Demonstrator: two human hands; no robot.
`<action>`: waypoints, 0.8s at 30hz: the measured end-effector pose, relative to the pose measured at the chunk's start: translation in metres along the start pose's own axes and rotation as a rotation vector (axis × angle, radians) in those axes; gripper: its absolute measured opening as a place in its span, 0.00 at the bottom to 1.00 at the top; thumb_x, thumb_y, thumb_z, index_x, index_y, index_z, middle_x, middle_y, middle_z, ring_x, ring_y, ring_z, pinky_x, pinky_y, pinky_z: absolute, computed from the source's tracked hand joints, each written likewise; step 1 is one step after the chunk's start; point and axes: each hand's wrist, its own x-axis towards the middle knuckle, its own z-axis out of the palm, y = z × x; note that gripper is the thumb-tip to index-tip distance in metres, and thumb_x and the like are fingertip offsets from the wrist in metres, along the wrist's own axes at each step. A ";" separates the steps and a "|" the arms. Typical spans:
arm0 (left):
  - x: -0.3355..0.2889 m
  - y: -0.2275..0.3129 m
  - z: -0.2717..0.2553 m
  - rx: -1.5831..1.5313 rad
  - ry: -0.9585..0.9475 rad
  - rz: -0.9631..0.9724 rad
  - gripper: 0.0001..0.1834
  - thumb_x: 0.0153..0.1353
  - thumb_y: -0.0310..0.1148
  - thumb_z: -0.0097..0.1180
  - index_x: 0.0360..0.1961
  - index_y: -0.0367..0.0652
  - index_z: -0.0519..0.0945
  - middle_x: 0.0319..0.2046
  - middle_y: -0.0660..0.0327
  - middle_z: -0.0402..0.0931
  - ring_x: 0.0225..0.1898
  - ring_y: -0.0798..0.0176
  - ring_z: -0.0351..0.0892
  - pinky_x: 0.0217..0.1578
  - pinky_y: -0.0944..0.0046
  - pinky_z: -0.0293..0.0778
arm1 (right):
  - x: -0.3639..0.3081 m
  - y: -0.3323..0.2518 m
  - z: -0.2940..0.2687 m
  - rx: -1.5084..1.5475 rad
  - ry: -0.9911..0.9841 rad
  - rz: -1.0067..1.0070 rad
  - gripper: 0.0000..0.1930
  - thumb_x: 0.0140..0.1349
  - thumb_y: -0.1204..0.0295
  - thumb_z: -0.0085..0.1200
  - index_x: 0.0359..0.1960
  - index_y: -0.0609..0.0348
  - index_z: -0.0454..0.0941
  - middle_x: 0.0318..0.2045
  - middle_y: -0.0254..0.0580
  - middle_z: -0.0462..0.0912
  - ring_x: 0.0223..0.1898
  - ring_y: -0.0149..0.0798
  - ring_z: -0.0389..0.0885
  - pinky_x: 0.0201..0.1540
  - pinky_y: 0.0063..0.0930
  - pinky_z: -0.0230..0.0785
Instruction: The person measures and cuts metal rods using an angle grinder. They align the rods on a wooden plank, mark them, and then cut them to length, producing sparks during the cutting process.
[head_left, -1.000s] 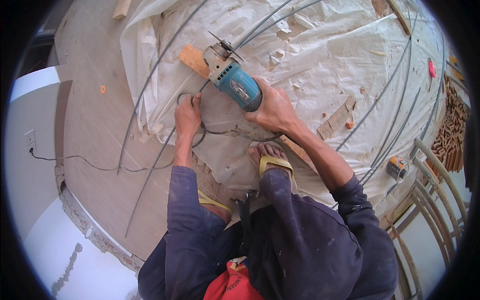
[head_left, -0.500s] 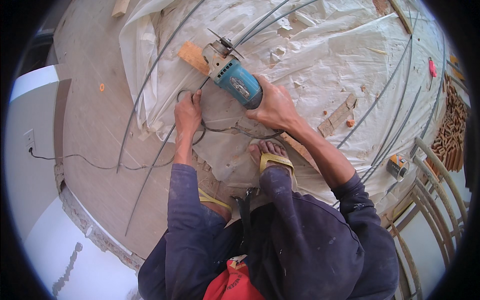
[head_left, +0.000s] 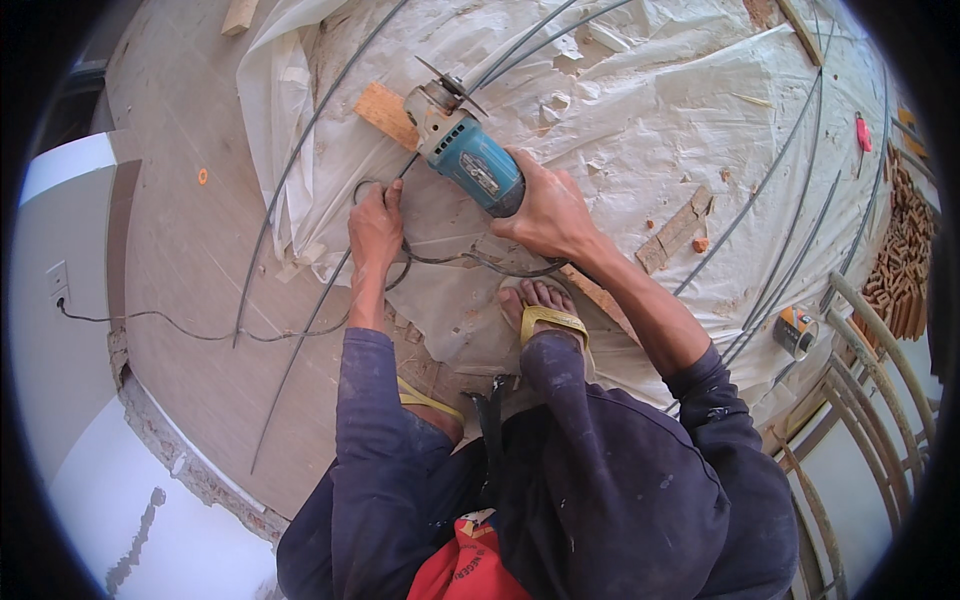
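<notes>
My right hand (head_left: 553,210) is wrapped round the rear of a blue angle grinder (head_left: 477,168). Its grey head and thin cutting disc (head_left: 450,86) point away from me. The grinder hides part of a thin steel rod (head_left: 286,375), and I cannot tell whether the disc touches it. My left hand (head_left: 376,225) is closed on that rod, just left of the tool. A short orange-brown wood block (head_left: 385,112) lies by the grinder's head, partly covered by it. The dark power cord (head_left: 175,315) loops around my left wrist area.
Crumpled white plastic sheeting (head_left: 620,130) covers much of the floor, with more rods (head_left: 755,195) across it. A wood strip (head_left: 674,230) lies at right, near an orange-and-black roll (head_left: 795,333). Beyond are a chair-like wooden frame (head_left: 870,330) and stacked bricks (head_left: 897,260). The cord reaches a wall socket (head_left: 58,280).
</notes>
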 end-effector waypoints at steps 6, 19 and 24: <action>-0.001 0.002 0.001 -0.015 0.007 -0.004 0.25 0.70 0.50 0.47 0.31 0.36 0.76 0.29 0.36 0.76 0.36 0.29 0.75 0.35 0.39 0.68 | 0.000 0.000 -0.001 0.004 -0.004 0.007 0.40 0.37 0.67 0.64 0.60 0.62 0.69 0.35 0.65 0.83 0.40 0.63 0.82 0.46 0.46 0.75; 0.000 0.002 0.001 -0.017 0.002 0.001 0.25 0.70 0.50 0.46 0.30 0.35 0.75 0.28 0.37 0.76 0.35 0.29 0.75 0.34 0.39 0.68 | 0.000 -0.001 0.001 -0.014 0.002 0.014 0.40 0.37 0.66 0.64 0.59 0.61 0.70 0.35 0.65 0.83 0.39 0.63 0.82 0.46 0.46 0.74; -0.001 0.001 0.002 -0.024 0.015 0.001 0.25 0.70 0.50 0.47 0.30 0.35 0.74 0.27 0.36 0.75 0.34 0.28 0.74 0.34 0.39 0.67 | 0.000 0.000 0.002 0.000 0.002 0.010 0.40 0.37 0.66 0.64 0.59 0.62 0.70 0.34 0.66 0.83 0.39 0.63 0.82 0.45 0.47 0.74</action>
